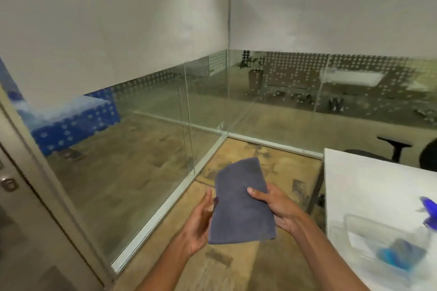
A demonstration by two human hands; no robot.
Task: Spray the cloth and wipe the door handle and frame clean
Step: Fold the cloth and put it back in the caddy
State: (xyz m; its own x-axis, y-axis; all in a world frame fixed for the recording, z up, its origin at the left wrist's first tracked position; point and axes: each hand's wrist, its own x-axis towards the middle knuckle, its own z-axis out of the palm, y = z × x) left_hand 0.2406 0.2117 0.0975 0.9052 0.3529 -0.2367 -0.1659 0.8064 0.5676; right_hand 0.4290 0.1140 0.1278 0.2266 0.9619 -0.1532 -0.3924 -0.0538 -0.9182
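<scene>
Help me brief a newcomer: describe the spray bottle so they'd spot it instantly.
Look to the white table on the right. Beyond the clear plastic tub on it, at the picture's very edge, is the spray bottle, blurred and partly cut off. It is deep blue and sits outside the tub, unlike the paler blue things inside.

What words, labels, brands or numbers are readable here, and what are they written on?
None can be read in this view.
Grey cloth: plain, no tag or print shows.
Blue spray bottle: blurred, cut off by the edge; any label unreadable.
Clear box on the white table: contents too blurred to read.
Glass wall: only a dot pattern, no letters.
</scene>
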